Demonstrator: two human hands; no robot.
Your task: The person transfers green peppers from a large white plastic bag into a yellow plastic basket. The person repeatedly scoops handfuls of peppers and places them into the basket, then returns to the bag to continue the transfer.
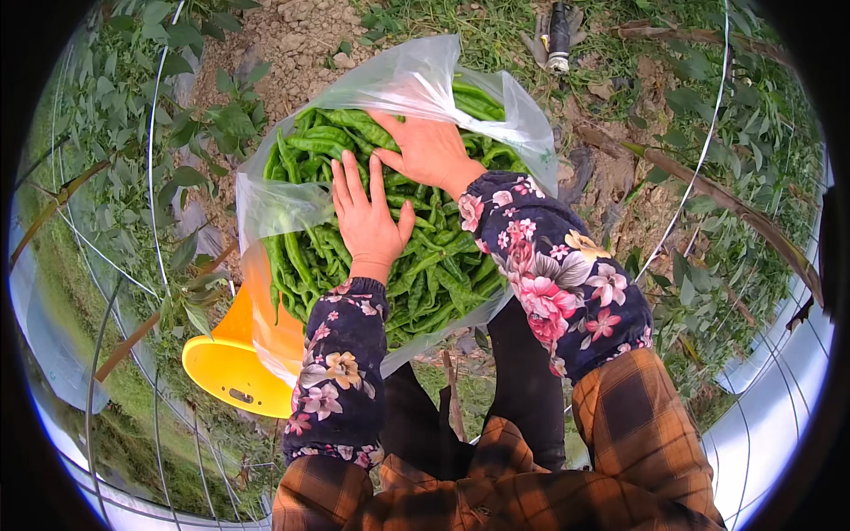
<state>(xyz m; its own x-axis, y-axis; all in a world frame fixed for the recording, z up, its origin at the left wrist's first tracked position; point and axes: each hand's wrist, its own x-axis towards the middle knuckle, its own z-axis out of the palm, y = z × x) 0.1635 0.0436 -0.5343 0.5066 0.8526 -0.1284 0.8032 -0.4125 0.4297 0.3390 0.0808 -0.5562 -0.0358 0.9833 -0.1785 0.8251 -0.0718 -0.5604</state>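
Observation:
A large clear plastic bag point(392, 66) stands before me, its mouth spread wide. Long green chili peppers point(438, 259) fill it to the top. My left hand point(372, 222) lies palm down on the peppers at the middle, fingers extended and thumb apart. Farther up and to the right, my right hand point(431, 149) also rests palm down on them. Its thumb shows, while the other fingers reach under the bag's upper flap and are only faintly visible through the film. Neither hand appears to grip anything.
Left of the bag is a yellow plastic stool point(232, 375) with a slotted round seat. Beyond the bag, a dark cylindrical object point(559, 40) lies on a grey glove point(533, 45). Leafy plants point(229, 123), white strings point(704, 149) and slanting stakes point(730, 199) line both sides.

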